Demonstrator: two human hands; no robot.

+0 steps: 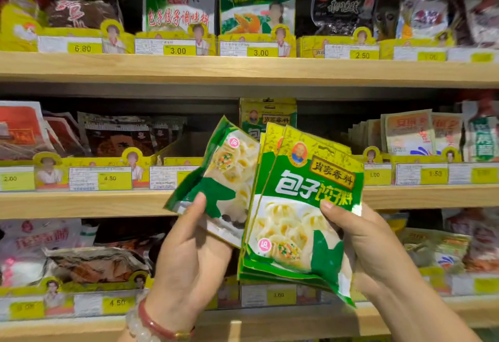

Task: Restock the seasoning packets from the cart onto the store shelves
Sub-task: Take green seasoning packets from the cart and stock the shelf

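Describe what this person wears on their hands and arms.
Both forearms are bare, no sleeves in view. The left wrist carries two bracelets: one of pale, milky beads and a thinner reddish one with a small gold piece. The right hand and its wrist show no rings, watch or gloves.

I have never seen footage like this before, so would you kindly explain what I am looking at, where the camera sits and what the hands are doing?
There is no machine here: a person wears one wide-angle camera on the head, looking forward and down, so you see their own two bare hands in front of wooden store shelves. The shelves carry rows of seasoning packets behind yellow price tags. The left hand, with bracelets at the wrist, grips one green dumpling seasoning packet, which is turned upside down. The right hand holds a small stack of the same green packets, printed side toward the camera. Matching packets already stand on the middle shelf just behind. The cart is not in view.
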